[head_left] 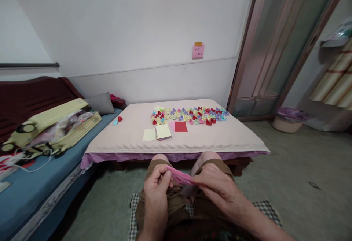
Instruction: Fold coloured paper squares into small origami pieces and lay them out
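Observation:
A folded piece of pink paper (pixel 180 176) is stretched between my two hands, above my lap. My left hand (pixel 158 186) pinches its left end between thumb and fingers. The right end is gripped by my right hand (pixel 216 184), whose thumb is mostly hidden. On the low table in front lie a stack of pale yellow paper squares (pixel 163 131), a single yellow sheet (pixel 149 134) and a red paper square (pixel 180 126) overlapping a pink one. Behind them spread many small folded paper pieces (pixel 189 115) in red, yellow, purple, blue and green.
The table (pixel 118 134) has a pale cover. A red and blue paper piece (pixel 117 120) lies at its left. Further left, an open yellow suitcase (pixel 60 123) rests on a blue bed (pixel 49 175). A lined bin (pixel 288 120) stands right. A pink note (pixel 198 51) hangs on the wall.

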